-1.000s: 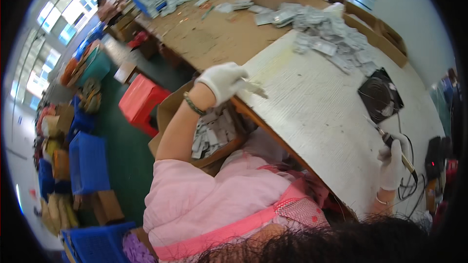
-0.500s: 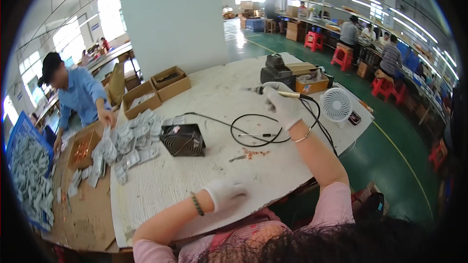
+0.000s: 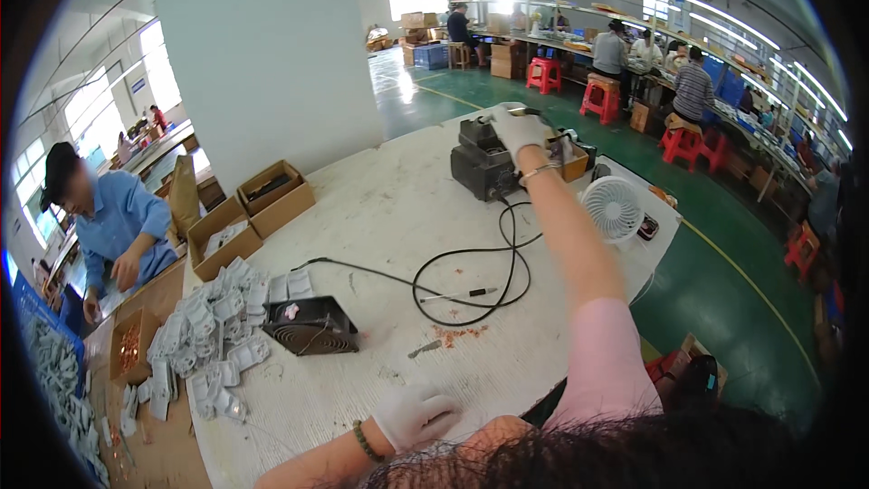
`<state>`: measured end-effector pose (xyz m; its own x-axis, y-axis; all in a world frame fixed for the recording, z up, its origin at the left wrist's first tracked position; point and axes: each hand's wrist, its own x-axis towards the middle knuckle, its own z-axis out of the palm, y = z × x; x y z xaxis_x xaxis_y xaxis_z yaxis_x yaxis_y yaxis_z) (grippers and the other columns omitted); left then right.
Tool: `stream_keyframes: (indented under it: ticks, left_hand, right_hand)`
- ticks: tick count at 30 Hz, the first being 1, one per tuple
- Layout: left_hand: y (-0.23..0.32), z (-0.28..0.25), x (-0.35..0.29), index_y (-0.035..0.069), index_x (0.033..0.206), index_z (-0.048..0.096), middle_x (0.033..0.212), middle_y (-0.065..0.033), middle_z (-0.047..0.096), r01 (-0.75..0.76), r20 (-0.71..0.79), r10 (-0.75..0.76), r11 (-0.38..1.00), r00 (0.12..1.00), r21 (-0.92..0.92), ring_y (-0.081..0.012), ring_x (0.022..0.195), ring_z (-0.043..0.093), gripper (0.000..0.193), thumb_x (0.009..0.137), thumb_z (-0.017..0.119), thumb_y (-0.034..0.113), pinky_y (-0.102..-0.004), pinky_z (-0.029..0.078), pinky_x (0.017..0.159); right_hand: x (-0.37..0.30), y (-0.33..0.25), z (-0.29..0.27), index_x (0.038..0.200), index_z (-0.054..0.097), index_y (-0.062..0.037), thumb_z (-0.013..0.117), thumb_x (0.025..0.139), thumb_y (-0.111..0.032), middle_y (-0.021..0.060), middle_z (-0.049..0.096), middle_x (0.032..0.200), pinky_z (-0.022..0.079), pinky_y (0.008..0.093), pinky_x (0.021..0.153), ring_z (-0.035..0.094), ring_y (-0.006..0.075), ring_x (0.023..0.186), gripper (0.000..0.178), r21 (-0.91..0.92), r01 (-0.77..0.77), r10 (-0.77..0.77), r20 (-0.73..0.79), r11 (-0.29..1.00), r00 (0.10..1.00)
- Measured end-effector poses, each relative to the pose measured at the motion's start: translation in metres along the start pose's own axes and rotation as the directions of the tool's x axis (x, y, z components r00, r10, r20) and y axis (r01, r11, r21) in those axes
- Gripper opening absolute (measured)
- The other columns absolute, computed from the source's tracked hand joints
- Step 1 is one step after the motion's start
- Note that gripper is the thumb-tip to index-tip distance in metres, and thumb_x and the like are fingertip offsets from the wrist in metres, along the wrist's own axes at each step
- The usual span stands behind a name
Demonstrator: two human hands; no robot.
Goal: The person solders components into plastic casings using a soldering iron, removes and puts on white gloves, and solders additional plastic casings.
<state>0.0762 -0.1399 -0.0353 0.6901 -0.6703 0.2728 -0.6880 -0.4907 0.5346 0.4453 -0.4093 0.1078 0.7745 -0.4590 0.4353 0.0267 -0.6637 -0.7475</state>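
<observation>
Nearest, the left hand [image 3: 418, 415], in a white knit glove below a dark beaded bracelet [image 3: 367, 441], rests at the near edge of a white, scuffed tabletop [image 3: 398, 181], its fingers loosely bent and nothing visible in them. The two hands are well apart.

Just beyond it lie a small flat grey piece [image 3: 424, 349] and a scatter of copper-coloured crumbs [image 3: 460, 333]. To their left stands a black square-framed fan [image 3: 312, 324], with a heap of pale grey plastic packets [image 3: 208, 326] further left. Right of centre, a thin black cable [image 3: 337, 262] loops around a slim white-and-black stick [image 3: 480, 292]. A white round desk fan [image 3: 613, 208] stands near the right edge.

Farther off, the right hand [image 3: 519, 129], white-gloved too, is at the top of a black boxy unit [image 3: 480, 169] at the table's far right; whether its fingers are clamped on anything I cannot tell. At far left, a co-worker in a blue shirt [image 3: 127, 204] sits beyond two open brown cardboard boxes [image 3: 226, 258].
</observation>
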Motion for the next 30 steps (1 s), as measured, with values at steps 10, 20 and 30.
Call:
stream_keyframes:
  ticks: [10,20,30]
  left_hand:
    - [-0.051,0.027,-0.008,0.017,0.110,0.066,0.091,-0.0116,0.063,-0.047,0.233,0.061,0.997,0.970,-0.066,-0.0326,0.080,0.064,0.023,0.089,0.065,0.027,-0.0406,0.052,0.067]
    - [-0.046,0.018,-0.002,0.017,0.115,0.064,0.094,-0.0111,0.063,0.067,0.177,-0.041,0.988,0.983,-0.142,-0.0307,0.079,0.065,0.028,0.088,0.066,0.026,-0.0385,0.053,0.068]
    - [-0.016,0.006,0.011,0.017,0.120,0.062,0.097,-0.0106,0.063,0.282,-0.084,-0.399,0.767,0.913,-0.577,-0.0288,0.079,0.065,0.034,0.087,0.067,0.024,-0.0364,0.053,0.068]
  right_hand:
    - [0.019,0.020,0.100,0.095,0.069,-0.0026,0.054,0.084,-0.035,0.0134,0.070,0.086,0.050,0.0350,0.073,0.067,0.0243,0.076,0.037,0.300,-0.131,0.055,0.248,0.945,0.967]
    - [-0.081,-0.014,0.012,0.107,0.066,-0.0035,0.058,0.091,-0.016,0.0086,0.068,0.088,0.052,0.0305,0.071,0.066,0.0200,0.076,0.022,0.827,-0.124,-0.416,0.398,0.548,0.818]
    - [-0.067,-0.020,-0.054,0.106,0.063,-0.0022,0.051,0.095,-0.009,0.0101,0.066,0.099,0.050,0.0310,0.080,0.062,0.0197,0.083,0.017,0.508,0.648,-0.545,-0.359,0.567,0.758]
